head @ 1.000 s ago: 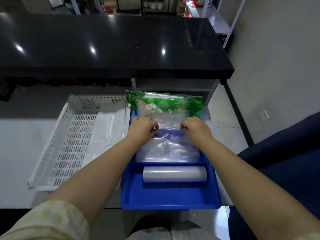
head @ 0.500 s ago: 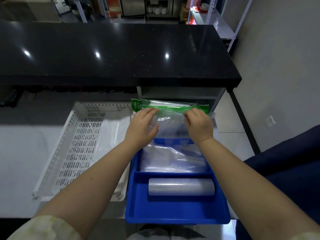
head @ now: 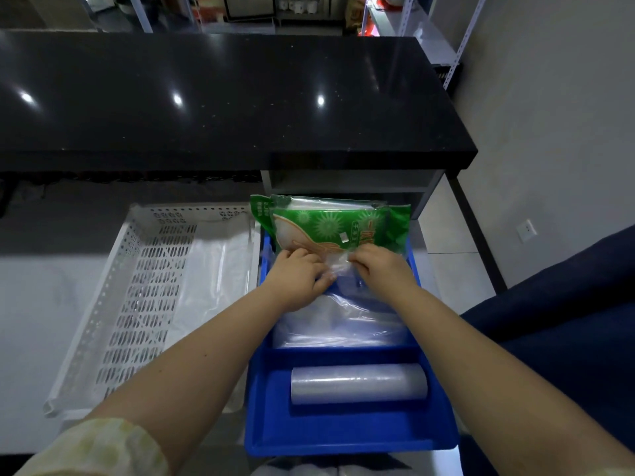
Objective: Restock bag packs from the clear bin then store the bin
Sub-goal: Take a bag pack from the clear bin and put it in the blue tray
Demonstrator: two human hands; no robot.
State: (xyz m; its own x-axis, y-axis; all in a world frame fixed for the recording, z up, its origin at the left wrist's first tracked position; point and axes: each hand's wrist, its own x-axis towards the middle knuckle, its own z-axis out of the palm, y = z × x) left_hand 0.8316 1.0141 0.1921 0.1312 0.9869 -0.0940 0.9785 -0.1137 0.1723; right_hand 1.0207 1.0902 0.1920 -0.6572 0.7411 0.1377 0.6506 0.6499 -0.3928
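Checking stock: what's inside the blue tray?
The blue tray holds a clear roll nearest, clear bags in the middle, green bag packs standing at the far end. The left hand and right hand hide what's beneath.

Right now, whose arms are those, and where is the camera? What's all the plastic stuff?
The camera sits on a person's head and looks down, so you see their own two arms. The left hand and right hand pinch the bottom edge of a green bag pack, which stands at the far end of a blue tray. Nearer in the tray lie a heap of clear bags and a plastic roll. A white holed basket sits left of the tray.
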